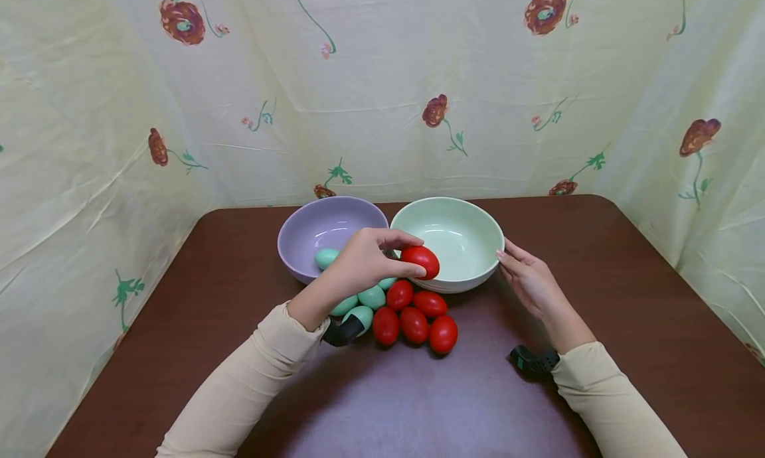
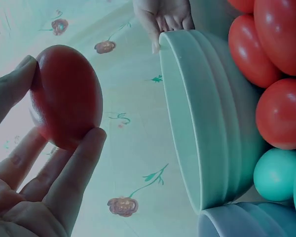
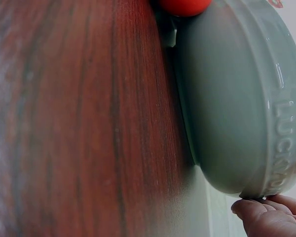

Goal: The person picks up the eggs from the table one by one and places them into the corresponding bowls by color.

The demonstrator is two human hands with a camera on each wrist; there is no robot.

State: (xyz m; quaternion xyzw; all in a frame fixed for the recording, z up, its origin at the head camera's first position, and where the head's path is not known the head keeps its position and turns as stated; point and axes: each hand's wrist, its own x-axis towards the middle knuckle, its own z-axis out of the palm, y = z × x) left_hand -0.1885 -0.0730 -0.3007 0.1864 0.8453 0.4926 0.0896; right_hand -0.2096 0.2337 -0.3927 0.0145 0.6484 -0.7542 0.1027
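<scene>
A red egg point(image 1: 420, 262) is pinched between the thumb and fingertips of my left hand point(image 1: 364, 262), over the near left rim of the mint green bowl point(image 1: 472, 285). In the left wrist view, this red egg point(image 2: 69, 96) is held up beside the bowl wall. My right hand point(image 1: 534, 285) holds the right side of the green bowl, thumb at the rim and fingers along the outside. Raised lettering shows on the bowl's wall point(image 3: 227, 98) in the right wrist view, right by the fingertips.
Several red eggs point(image 1: 414, 325) lie in front of the green bowl. Several mint green eggs point(image 1: 372, 297) lie left of them, partly hidden by my left arm. A purple bowl point(image 1: 299, 239) with a mint egg point(image 1: 326, 258) inside stands left on the brown table point(image 1: 627, 279).
</scene>
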